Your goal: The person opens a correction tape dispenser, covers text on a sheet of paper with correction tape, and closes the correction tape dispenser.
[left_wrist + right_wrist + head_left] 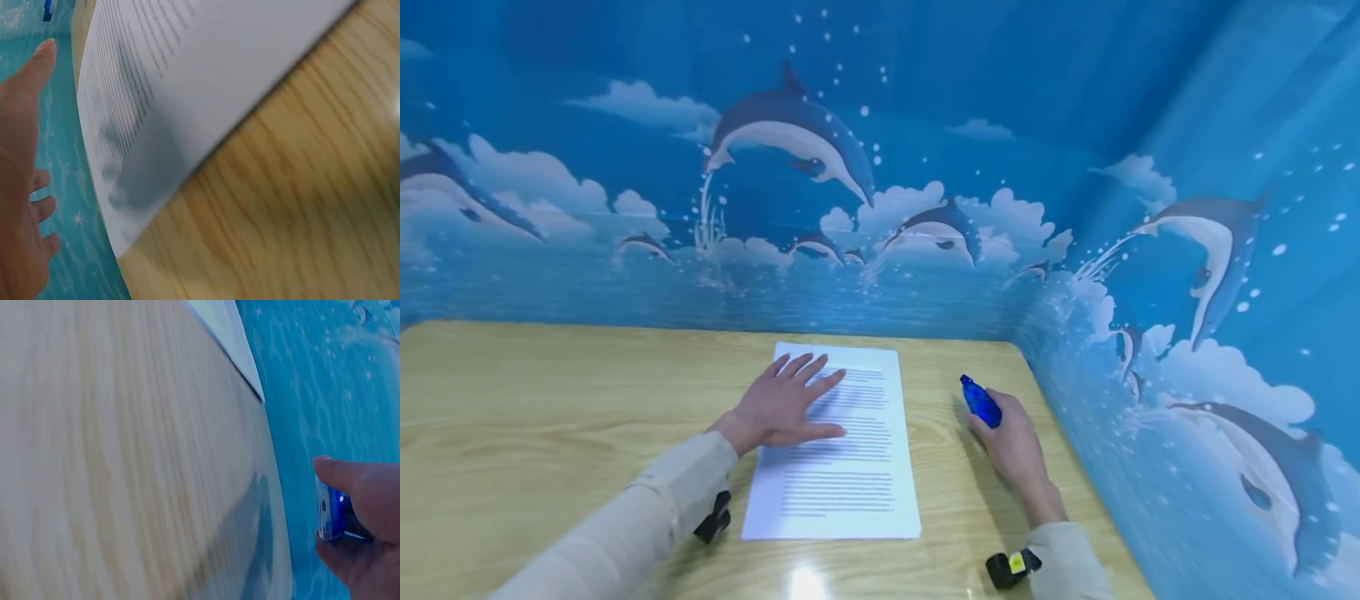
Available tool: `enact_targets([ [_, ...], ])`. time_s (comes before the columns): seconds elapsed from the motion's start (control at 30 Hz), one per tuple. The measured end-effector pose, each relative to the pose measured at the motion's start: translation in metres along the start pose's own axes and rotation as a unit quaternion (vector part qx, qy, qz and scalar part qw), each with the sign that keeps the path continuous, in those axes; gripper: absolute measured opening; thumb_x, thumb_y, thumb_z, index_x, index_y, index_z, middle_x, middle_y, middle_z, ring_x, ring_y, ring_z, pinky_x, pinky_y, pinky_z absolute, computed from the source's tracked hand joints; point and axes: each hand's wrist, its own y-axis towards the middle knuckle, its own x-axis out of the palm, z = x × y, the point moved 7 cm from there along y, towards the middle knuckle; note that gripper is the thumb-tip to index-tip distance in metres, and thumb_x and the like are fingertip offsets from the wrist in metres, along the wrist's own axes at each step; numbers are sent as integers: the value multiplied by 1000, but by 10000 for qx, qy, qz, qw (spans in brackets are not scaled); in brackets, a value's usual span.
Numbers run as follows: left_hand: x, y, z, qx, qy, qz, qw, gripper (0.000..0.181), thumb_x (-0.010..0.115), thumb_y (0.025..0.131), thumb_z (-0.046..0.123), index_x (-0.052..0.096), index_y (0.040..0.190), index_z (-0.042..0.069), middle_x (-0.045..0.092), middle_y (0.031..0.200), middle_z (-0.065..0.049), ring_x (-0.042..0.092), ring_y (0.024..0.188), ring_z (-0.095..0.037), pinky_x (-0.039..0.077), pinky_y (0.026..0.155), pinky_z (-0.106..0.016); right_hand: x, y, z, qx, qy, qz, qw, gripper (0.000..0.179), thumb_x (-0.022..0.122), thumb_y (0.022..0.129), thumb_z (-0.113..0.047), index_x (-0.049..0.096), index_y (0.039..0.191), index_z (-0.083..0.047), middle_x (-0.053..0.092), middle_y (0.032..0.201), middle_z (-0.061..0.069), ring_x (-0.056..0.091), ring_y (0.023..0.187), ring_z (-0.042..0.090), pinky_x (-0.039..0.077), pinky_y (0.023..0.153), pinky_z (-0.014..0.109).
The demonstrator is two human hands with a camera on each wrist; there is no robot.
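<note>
The left hand point(790, 408) is in the middle of the head view, above the upper part of the paper point(850, 479). Its fingers are spread wide, and it pinches nothing. The left wrist view shows its shadow on the page, with the thumb and fingers away from it, so the hand seems to be lifted a little. I cannot be sure that no part touches.

The right hand point(1017, 437) is right of the middle in the head view. It grips a small blue tool point(981, 402) between the thumb and the fingers. In the right wrist view, at the lower right, the thumb is on one side of the tool and a finger on the other. The tool looks held up off the table point(587, 392), near the paper's right edge but apart from it.

The paper lies flat, with lines of print too small to read. Blue cloth point(925, 287) with dolphins stands behind the table and along its right side.

I think the step in hand is getting the paper and the tool ready. The next move seems to call for the left hand to press the page still and the right hand to bring the tool over the print, keeping its grip.
</note>
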Motion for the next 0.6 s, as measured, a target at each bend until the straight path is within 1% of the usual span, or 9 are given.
enact_targets([
  [0.2, 0, -13, -13, -155, 120, 57, 9998, 88, 38, 84, 78, 29, 152, 22, 25, 155, -13, 20, 141, -34, 12, 111, -55, 16, 2, -24, -321, 87, -60, 9994, 58, 67, 91, -25, 45, 138, 3, 48, 134, 25, 47, 120, 41, 40, 97, 55],
  [0.33, -2, -22, -21, -241, 99, 88, 9996, 88, 39, 84, 77, 30, 151, 21, 26, 154, -13, 20, 141, -35, 14, 111, -55, 27, 1, -40, -423, 126, -143, 9989, 59, 69, 90, -27, 47, 137, 1, 49, 134, 22, 49, 120, 38, 41, 96, 53],
  [0.6, 1, -36, -34, -356, 192, 131, 9991, 89, 38, 84, 78, 31, 151, 20, 27, 153, -15, 22, 140, -36, 15, 110, -56, 50, -1, -71, -759, 3, -294, 9967, 57, 70, 89, -30, 51, 136, -2, 52, 132, 17, 49, 121, 34, 41, 97, 51],
])
